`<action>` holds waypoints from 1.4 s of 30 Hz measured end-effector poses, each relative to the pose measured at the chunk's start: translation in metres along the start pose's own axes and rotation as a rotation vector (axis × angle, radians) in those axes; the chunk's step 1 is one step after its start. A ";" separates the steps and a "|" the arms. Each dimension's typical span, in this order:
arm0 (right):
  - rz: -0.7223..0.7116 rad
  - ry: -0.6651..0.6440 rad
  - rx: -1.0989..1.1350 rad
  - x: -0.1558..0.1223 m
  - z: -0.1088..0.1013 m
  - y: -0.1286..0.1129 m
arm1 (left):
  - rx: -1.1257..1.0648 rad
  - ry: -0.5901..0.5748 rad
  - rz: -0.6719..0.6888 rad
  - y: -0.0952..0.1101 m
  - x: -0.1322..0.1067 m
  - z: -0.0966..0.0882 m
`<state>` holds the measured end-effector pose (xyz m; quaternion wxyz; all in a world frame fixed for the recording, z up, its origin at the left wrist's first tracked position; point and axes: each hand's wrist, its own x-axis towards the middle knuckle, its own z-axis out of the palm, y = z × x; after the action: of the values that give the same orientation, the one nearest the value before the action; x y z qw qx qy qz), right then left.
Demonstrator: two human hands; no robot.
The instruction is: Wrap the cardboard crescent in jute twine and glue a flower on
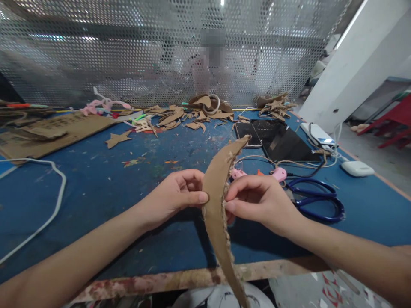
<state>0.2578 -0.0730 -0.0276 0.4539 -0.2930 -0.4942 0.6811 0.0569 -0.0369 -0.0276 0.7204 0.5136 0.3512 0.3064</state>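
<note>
A cardboard crescent [214,188] stands upright over the table's front edge, with twine [224,209] along its inner, right-hand rim. My left hand [180,190] pinches its outer edge between thumb and fingers. On the other side, the thumb and index finger of my right hand [257,203] are closed at the twine-lined rim. Just beyond my right hand lie scissors with dark blue handles [316,199] and a pink-handled tool [280,174], partly hidden. A length of loose twine [295,164] runs across the table behind them.
Cardboard scraps [173,116] line the back of the blue table [96,192]. A phone [253,136], a tablet [282,141], a white power bank [316,134] and a white case [357,168] are at the right. A cardboard star [117,139] and white cable [59,192] lie left.
</note>
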 end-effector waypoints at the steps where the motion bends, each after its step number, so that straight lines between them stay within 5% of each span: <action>1: -0.003 -0.006 0.006 0.000 0.000 0.000 | 0.000 0.000 -0.001 0.000 0.000 0.000; 11: -0.131 0.037 -0.180 -0.003 0.000 0.005 | -0.121 -0.090 -0.077 0.000 -0.003 0.001; 19: 0.048 -0.102 0.151 0.004 0.002 0.003 | -0.128 -0.138 0.001 -0.004 -0.003 0.009; 26: 0.111 -0.082 0.192 0.007 -0.001 0.006 | -0.093 -0.093 -0.015 -0.004 -0.004 0.006; 34: -0.067 0.035 0.052 0.005 0.000 0.003 | -0.127 -0.056 -0.013 -0.002 -0.003 0.006; 42: -0.291 0.012 -0.129 -0.002 0.001 0.002 | -0.276 -0.122 -0.112 -0.004 -0.004 0.011</action>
<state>0.2576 -0.0755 -0.0290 0.5310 -0.2509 -0.5713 0.5732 0.0639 -0.0474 -0.0282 0.8199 0.4071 0.2895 0.2795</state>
